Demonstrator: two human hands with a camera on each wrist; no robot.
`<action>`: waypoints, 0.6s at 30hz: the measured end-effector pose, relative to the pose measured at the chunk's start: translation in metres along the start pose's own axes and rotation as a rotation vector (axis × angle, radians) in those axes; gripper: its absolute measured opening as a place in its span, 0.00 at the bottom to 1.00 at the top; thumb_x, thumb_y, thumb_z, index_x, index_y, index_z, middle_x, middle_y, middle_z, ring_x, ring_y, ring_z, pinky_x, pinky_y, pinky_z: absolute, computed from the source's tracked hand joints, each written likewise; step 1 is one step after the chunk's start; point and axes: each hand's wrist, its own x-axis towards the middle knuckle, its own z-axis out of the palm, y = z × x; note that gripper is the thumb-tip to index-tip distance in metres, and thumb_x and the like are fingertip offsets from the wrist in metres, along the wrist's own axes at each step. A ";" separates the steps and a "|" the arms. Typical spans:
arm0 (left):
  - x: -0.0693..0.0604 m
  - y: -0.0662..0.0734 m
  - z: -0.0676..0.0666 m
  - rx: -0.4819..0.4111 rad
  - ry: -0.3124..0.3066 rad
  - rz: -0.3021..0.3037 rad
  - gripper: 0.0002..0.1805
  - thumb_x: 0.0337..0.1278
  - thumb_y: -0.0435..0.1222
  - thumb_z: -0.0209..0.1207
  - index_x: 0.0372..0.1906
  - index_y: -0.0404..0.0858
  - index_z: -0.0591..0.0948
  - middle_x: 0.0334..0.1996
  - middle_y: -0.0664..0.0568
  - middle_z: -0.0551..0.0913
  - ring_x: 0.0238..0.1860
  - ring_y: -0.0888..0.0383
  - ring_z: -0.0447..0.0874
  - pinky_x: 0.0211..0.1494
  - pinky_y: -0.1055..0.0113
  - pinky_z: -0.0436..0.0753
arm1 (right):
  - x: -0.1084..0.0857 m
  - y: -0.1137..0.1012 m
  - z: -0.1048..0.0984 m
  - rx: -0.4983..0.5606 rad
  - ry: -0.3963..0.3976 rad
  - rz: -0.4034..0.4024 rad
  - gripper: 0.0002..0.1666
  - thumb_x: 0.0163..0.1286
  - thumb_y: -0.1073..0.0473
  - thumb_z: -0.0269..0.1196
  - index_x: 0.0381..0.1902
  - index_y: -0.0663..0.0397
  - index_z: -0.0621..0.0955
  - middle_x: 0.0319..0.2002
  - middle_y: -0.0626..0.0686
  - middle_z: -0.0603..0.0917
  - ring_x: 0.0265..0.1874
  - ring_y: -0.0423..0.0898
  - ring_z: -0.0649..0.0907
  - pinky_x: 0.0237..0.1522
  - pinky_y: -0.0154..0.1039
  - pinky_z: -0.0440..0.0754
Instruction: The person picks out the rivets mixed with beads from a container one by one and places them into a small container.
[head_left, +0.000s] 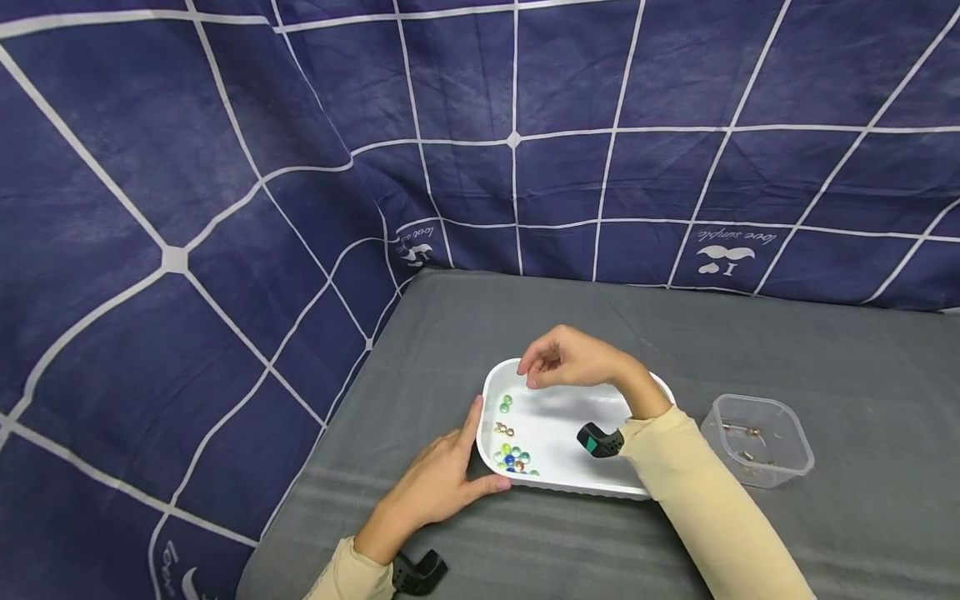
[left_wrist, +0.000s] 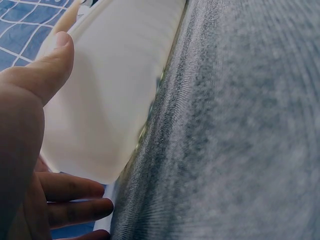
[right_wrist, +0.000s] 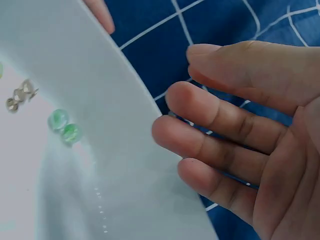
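A white tray (head_left: 558,425) holds glass marbles (head_left: 512,458) in its near left corner. Two green marbles (right_wrist: 65,125) lie apart from those, with a few small gold-coloured metal pieces (right_wrist: 22,95) between the groups; their kind is unclear. My left hand (head_left: 446,475) rests against the tray's near left corner, thumb at the front rim and straight fingers along the left side. Above the tray's far side hovers my right hand (head_left: 577,358), fingers loosely bent. The right wrist view shows nothing between its thumb and fingers.
A clear plastic container (head_left: 757,442) with small coppery metal pieces stands right of the tray. Grey cloth (head_left: 360,500) covers the surface. Blue checked fabric (head_left: 570,183) hangs behind and on the left.
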 end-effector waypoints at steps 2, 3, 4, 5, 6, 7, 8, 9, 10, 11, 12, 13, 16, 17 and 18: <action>-0.001 0.000 0.000 -0.002 0.001 0.002 0.61 0.55 0.64 0.61 0.78 0.30 0.48 0.59 0.35 0.77 0.55 0.45 0.80 0.56 0.49 0.77 | 0.002 0.003 0.003 -0.005 -0.024 0.001 0.10 0.62 0.70 0.68 0.41 0.70 0.84 0.30 0.51 0.87 0.31 0.44 0.85 0.37 0.35 0.82; -0.001 0.000 0.000 -0.005 -0.001 0.000 0.61 0.55 0.64 0.62 0.78 0.30 0.47 0.60 0.35 0.77 0.55 0.45 0.80 0.56 0.49 0.77 | 0.003 0.004 0.004 -0.008 -0.036 0.000 0.10 0.61 0.70 0.68 0.41 0.71 0.84 0.30 0.50 0.87 0.31 0.44 0.85 0.37 0.35 0.82; -0.001 0.000 0.000 -0.006 -0.004 -0.003 0.61 0.55 0.64 0.62 0.78 0.30 0.47 0.60 0.35 0.77 0.55 0.45 0.80 0.56 0.49 0.77 | 0.004 0.005 0.005 -0.011 -0.044 0.001 0.10 0.61 0.70 0.68 0.41 0.71 0.84 0.30 0.50 0.87 0.31 0.43 0.85 0.37 0.35 0.82; -0.001 0.000 0.000 -0.006 -0.007 -0.006 0.61 0.55 0.64 0.62 0.78 0.31 0.47 0.60 0.35 0.77 0.56 0.45 0.79 0.56 0.49 0.77 | 0.005 0.007 0.007 -0.012 -0.053 0.001 0.10 0.61 0.70 0.68 0.41 0.71 0.84 0.30 0.50 0.87 0.31 0.43 0.85 0.37 0.35 0.82; -0.001 -0.001 0.000 -0.004 -0.008 -0.010 0.61 0.55 0.64 0.62 0.78 0.31 0.47 0.61 0.35 0.77 0.56 0.45 0.79 0.56 0.49 0.77 | 0.007 0.008 0.008 -0.013 -0.064 0.002 0.10 0.61 0.70 0.68 0.41 0.70 0.85 0.30 0.50 0.87 0.31 0.42 0.85 0.36 0.35 0.82; -0.001 -0.001 0.000 -0.005 -0.009 -0.012 0.61 0.55 0.64 0.62 0.78 0.32 0.47 0.61 0.35 0.76 0.57 0.45 0.79 0.57 0.49 0.76 | 0.009 0.009 0.010 -0.019 -0.073 0.004 0.10 0.61 0.70 0.68 0.41 0.69 0.85 0.30 0.50 0.87 0.31 0.42 0.85 0.35 0.34 0.81; -0.001 -0.002 0.000 -0.005 -0.007 -0.013 0.61 0.54 0.63 0.62 0.78 0.32 0.46 0.62 0.35 0.76 0.57 0.45 0.78 0.57 0.49 0.76 | 0.010 0.010 0.012 -0.023 -0.083 0.004 0.09 0.61 0.69 0.68 0.40 0.69 0.85 0.30 0.50 0.87 0.30 0.41 0.84 0.34 0.34 0.81; -0.001 -0.002 0.000 -0.006 -0.005 -0.012 0.61 0.54 0.63 0.63 0.78 0.32 0.47 0.62 0.36 0.76 0.58 0.45 0.78 0.57 0.49 0.76 | 0.012 0.011 0.013 -0.029 -0.091 0.003 0.09 0.61 0.69 0.68 0.40 0.69 0.85 0.29 0.50 0.87 0.29 0.40 0.84 0.33 0.33 0.80; 0.000 -0.002 0.000 -0.006 -0.002 -0.010 0.61 0.54 0.63 0.63 0.78 0.32 0.47 0.62 0.36 0.75 0.58 0.45 0.78 0.58 0.49 0.76 | 0.014 0.012 0.015 -0.037 -0.098 0.010 0.08 0.62 0.69 0.68 0.39 0.68 0.85 0.29 0.49 0.87 0.28 0.39 0.83 0.32 0.32 0.80; 0.000 -0.003 0.001 -0.007 0.002 -0.007 0.61 0.54 0.63 0.63 0.78 0.31 0.47 0.63 0.36 0.75 0.59 0.44 0.78 0.58 0.49 0.76 | 0.015 0.013 0.017 -0.048 -0.103 0.016 0.07 0.62 0.69 0.68 0.38 0.66 0.86 0.29 0.50 0.87 0.28 0.38 0.83 0.31 0.32 0.79; 0.000 -0.003 0.001 -0.006 0.006 -0.003 0.61 0.54 0.62 0.64 0.78 0.31 0.47 0.63 0.35 0.75 0.59 0.44 0.78 0.58 0.49 0.76 | 0.016 0.014 0.018 -0.060 -0.108 0.020 0.06 0.62 0.68 0.67 0.37 0.65 0.86 0.28 0.50 0.87 0.27 0.38 0.82 0.30 0.31 0.79; 0.000 -0.003 0.001 -0.005 0.009 0.000 0.61 0.54 0.62 0.64 0.78 0.30 0.47 0.63 0.35 0.75 0.59 0.44 0.78 0.58 0.49 0.76 | 0.017 0.015 0.020 -0.075 -0.111 0.027 0.05 0.62 0.68 0.67 0.36 0.64 0.86 0.27 0.50 0.87 0.25 0.38 0.82 0.28 0.31 0.78; 0.000 -0.003 0.002 -0.001 0.013 0.005 0.61 0.54 0.61 0.64 0.78 0.30 0.47 0.62 0.35 0.76 0.58 0.44 0.78 0.57 0.49 0.76 | 0.020 0.018 0.026 -0.116 -0.128 0.058 0.04 0.62 0.69 0.65 0.34 0.60 0.87 0.23 0.49 0.86 0.22 0.39 0.80 0.25 0.29 0.75; 0.000 -0.004 0.003 0.001 0.015 0.007 0.61 0.54 0.61 0.64 0.78 0.29 0.48 0.61 0.35 0.76 0.58 0.44 0.78 0.57 0.49 0.76 | 0.020 0.019 0.027 -0.126 -0.138 0.066 0.04 0.61 0.69 0.65 0.33 0.60 0.87 0.22 0.49 0.85 0.21 0.39 0.80 0.24 0.29 0.74; 0.000 -0.004 0.003 0.005 0.016 0.010 0.61 0.54 0.61 0.64 0.77 0.29 0.48 0.61 0.35 0.76 0.57 0.44 0.79 0.57 0.49 0.77 | 0.021 0.020 0.029 -0.132 -0.147 0.076 0.04 0.61 0.69 0.65 0.32 0.59 0.86 0.21 0.47 0.84 0.20 0.38 0.79 0.24 0.29 0.74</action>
